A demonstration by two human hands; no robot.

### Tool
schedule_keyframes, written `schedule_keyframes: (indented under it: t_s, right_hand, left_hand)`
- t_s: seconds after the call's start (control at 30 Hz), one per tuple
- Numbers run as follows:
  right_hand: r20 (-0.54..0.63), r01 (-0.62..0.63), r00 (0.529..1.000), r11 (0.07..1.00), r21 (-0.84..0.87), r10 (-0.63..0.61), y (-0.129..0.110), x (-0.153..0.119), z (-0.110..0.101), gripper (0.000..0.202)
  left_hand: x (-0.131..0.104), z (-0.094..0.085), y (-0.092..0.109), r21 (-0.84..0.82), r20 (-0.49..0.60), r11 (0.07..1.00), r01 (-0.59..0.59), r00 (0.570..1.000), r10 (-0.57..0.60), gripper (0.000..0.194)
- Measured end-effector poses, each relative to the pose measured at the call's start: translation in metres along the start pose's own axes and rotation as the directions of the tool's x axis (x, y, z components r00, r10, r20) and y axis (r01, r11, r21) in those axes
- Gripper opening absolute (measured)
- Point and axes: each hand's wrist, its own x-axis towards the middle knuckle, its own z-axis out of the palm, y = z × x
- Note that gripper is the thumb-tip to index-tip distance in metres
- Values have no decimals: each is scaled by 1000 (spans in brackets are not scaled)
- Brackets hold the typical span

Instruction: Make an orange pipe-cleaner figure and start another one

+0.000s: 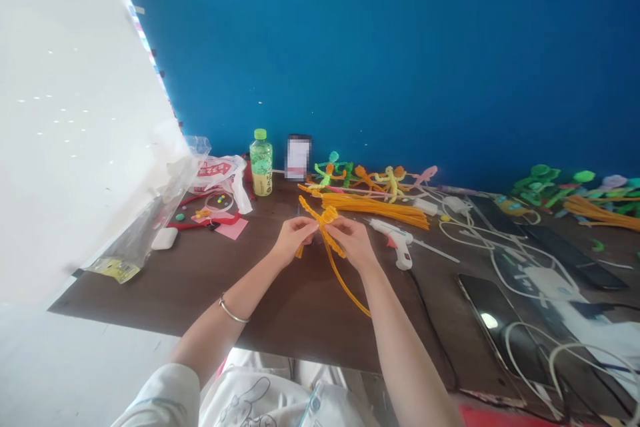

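Observation:
My left hand (296, 239) and my right hand (354, 240) come together above the dark table, both closed on an orange pipe-cleaner figure (327, 216). Its coiled top and a twisted arm stick out above my fingers. One long orange strand hangs from it and curves down past my right wrist. My fingertips hide the part being pinched. Just behind the figure lies a bundle of orange pipe cleaners (376, 208). To the right of my right hand rests a white glue gun (397, 240) with a red trigger.
Small pipe-cleaner figures (390, 181) line the wall side. A green-capped bottle (261, 163) and a propped phone (299, 157) stand at the back. Red-handled pliers (213, 221) and plastic bags lie left. White cables and a dark phone (505, 327) cover the right.

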Motion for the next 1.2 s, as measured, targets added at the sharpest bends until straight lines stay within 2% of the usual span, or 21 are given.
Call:
schedule_keyframes:
  t_s: [0.13,0.4,0.77,1.07,1.2]
  right_hand:
    - [47,-70,997,976,208,62,6,2,2,21]
    - [17,-39,999,967,253,36,11,0,13,19]
    - [23,-79,997,933,351,76,7,-3,19,20]
    - [-18,-25,999,967,255,31,5,-5,25,20]
    - [-1,-51,999,953,299,53,3,-8,24,22]
  left_hand:
    - [3,-3,1,-71,49,993,96,994,-93,26]
    - [4,-5,1,-94,85,989,117,990,-109,24]
    - [2,-5,4,-39,99,995,91,991,-87,25]
    - [2,-5,1,-104,80,991,88,994,-80,28]
    - [2,-5,1,-148,91,984,95,992,-82,25]
